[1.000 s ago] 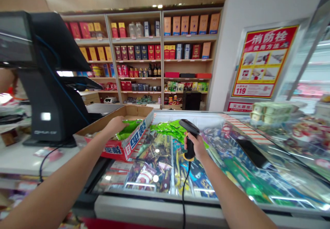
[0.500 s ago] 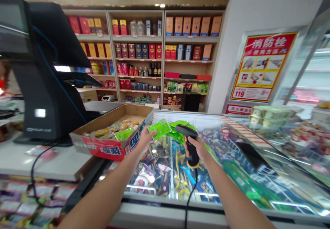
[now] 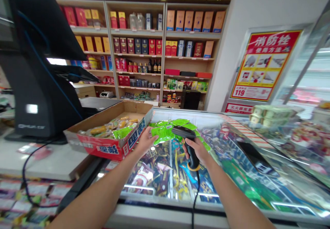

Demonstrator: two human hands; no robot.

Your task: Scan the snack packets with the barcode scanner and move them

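Note:
My left hand point(image 3: 145, 141) is closed on a green snack packet point(image 3: 160, 133), held just above the freezer's glass lid point(image 3: 232, 146). Close to its right, my right hand point(image 3: 198, 150) grips a black barcode scanner point(image 3: 187, 140) with a yellow ring at its base, its head over the packet. A pile of the same green packets point(image 3: 177, 124) lies on the glass behind both hands. To the left stands an open cardboard box point(image 3: 110, 143) with red and blue lettering, holding yellow and green packets.
A black till terminal point(image 3: 38, 67) stands on the white counter point(image 3: 46, 162) at the left, its cable trailing down. The freezer is full of wrapped ice creams. Stacked packs point(image 3: 270, 113) sit at the right. Shelves of boxed bottles point(image 3: 154, 46) and a red notice point(image 3: 263, 65) lie behind.
My left hand drew a green packet out of the box and carried it right to the scanner. My right hand with the scanner shifted slightly lower and nearer.

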